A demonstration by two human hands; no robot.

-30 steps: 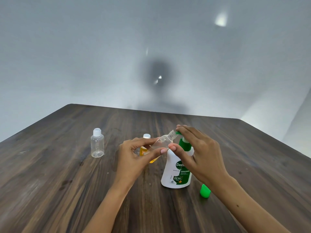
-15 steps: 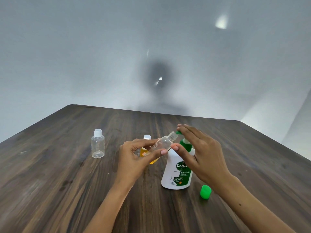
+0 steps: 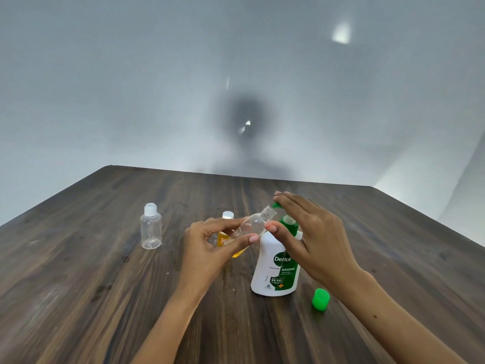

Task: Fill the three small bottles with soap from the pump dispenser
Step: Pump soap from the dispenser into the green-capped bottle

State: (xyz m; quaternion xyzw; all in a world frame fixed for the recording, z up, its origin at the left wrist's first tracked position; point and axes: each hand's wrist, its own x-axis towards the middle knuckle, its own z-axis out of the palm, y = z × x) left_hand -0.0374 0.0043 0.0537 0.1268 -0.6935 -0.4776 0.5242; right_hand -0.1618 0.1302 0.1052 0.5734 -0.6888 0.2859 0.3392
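A white and green pump dispenser (image 3: 273,269) stands on the dark wooden table (image 3: 105,285). My left hand (image 3: 210,248) pinches a clear uncapped small bottle (image 3: 253,224), tilted so its open mouth sits under the green pump nozzle (image 3: 275,205). A little yellow soap lies at the low end of this bottle. My right hand (image 3: 312,237) rests on the pump head with straight fingers, its thumb by the bottle's shoulder. Behind my left hand stands a white-capped small bottle with yellow soap (image 3: 227,216), mostly hidden. An empty clear bottle with a white cap (image 3: 151,228) stands to the left.
A loose green cap (image 3: 320,300) lies on the table right of the dispenser, under my right forearm. The table's far edge runs in front of a plain grey wall, and its right edge slopes down toward me.
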